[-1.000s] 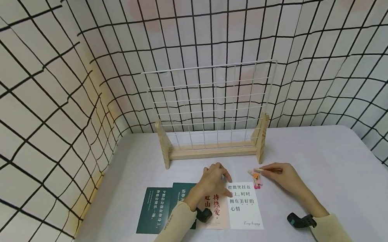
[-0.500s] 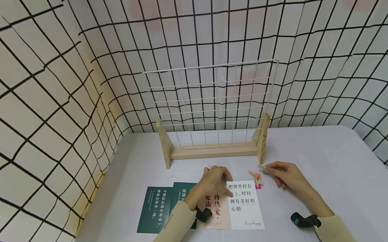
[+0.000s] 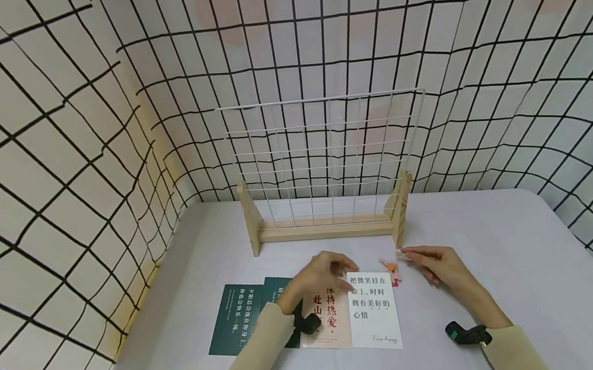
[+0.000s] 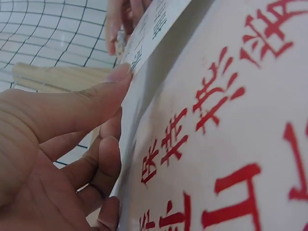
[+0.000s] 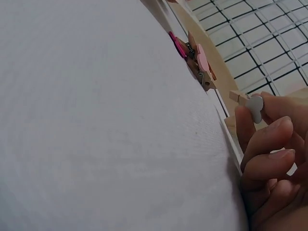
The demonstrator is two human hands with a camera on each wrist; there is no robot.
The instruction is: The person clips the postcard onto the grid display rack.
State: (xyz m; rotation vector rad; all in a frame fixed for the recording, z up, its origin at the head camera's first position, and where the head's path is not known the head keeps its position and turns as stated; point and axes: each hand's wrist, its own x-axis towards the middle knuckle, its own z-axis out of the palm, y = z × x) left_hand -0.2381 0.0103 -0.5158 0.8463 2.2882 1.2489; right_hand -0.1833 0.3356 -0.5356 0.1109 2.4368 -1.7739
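My left hand [image 3: 322, 275] pinches the upper left edge of a white card [image 3: 374, 314] with black printed characters. In the left wrist view, its thumb lies on the edge of the card [image 4: 159, 31], which is raised over a pale pink card [image 4: 226, 144] with red characters. Between thumb and forefinger my right hand [image 3: 438, 265] grips a small wooden clothespin [image 5: 243, 99] with a whitish, rounded decoration. Several more little clothespins [image 3: 392, 270], with orange and pink decorations, lie on the table just beyond the white card's upper right corner.
Two dark green cards [image 3: 232, 322] lie to the left, one partly covered by my left forearm. Behind the cards stands a white wire grid [image 3: 327, 146] on a wooden base [image 3: 328, 231]. Black netting [image 3: 323, 42] surrounds the white table [image 3: 494, 237].
The right hand has drawn the clothespin slightly up and away from the others. The left hand has shifted to the white card's upper left edge, and the card has moved slightly upward.
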